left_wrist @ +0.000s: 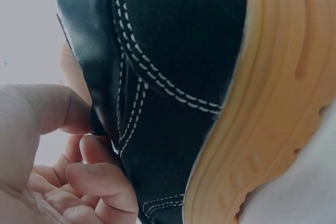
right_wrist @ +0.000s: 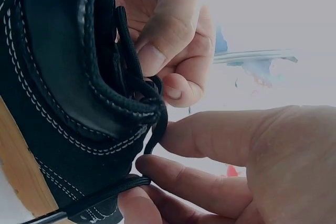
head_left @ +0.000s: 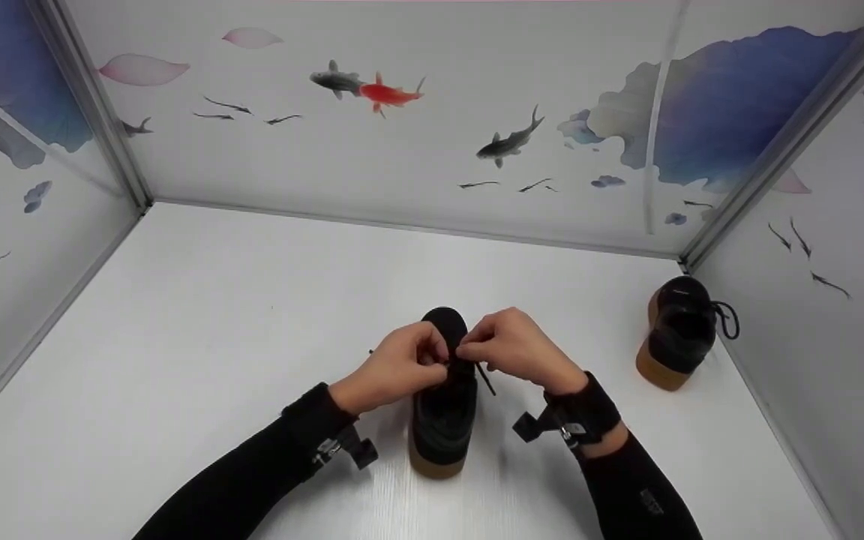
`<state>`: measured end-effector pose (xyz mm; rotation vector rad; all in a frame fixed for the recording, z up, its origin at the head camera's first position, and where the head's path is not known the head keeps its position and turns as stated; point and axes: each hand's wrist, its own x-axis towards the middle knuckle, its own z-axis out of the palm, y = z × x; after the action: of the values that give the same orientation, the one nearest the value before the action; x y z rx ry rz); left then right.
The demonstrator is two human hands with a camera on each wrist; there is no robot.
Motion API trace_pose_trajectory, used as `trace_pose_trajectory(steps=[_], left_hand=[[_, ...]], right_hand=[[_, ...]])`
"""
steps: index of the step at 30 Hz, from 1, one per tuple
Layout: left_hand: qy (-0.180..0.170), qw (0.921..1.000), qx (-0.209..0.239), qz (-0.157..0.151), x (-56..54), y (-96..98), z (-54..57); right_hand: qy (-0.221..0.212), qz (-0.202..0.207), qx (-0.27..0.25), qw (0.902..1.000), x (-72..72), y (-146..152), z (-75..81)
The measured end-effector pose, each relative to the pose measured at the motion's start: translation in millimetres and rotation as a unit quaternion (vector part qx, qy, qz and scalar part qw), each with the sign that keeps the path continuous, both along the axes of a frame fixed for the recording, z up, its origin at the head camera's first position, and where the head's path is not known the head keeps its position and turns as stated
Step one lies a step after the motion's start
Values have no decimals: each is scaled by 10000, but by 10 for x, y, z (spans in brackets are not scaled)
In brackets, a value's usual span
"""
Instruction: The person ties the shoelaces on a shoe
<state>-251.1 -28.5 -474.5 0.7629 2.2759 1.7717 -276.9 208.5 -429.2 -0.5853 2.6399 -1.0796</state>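
A black shoe [head_left: 441, 431] with white stitching and a tan sole [left_wrist: 278, 77] stands on the white table, toe pointing away. My left hand [head_left: 396, 361] is over its lacing from the left; thumb and curled fingers pinch the black shoelace [right_wrist: 129, 51], best seen in the right wrist view. From the other side my right hand [head_left: 518, 349] pinches the lace between thumb and forefinger, just below the left fingertips. One lace end [head_left: 487, 380] hangs out to the right of the shoe. In the left wrist view, the shoe's side hides part of the left fingertips.
The matching shoe [head_left: 678, 330] stands at the right edge of the table, a lace loop [head_left: 728, 320] sticking out from its side. White panels [head_left: 402, 165] printed with fish and petals wall the table at the back, left and right.
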Motion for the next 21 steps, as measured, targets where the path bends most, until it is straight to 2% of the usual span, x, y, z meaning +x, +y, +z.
trace_pose_trajectory(steps=[12, 21], left_hand=[[-46, 9998, -132, 119, -40, -61, 45], [-59, 10000, -21, 32, -25, -60, 74]], right_hand=[[621, 199, -118, 9978, 36, -68, -11], [422, 175, -312, 9985, 40, -65, -17]])
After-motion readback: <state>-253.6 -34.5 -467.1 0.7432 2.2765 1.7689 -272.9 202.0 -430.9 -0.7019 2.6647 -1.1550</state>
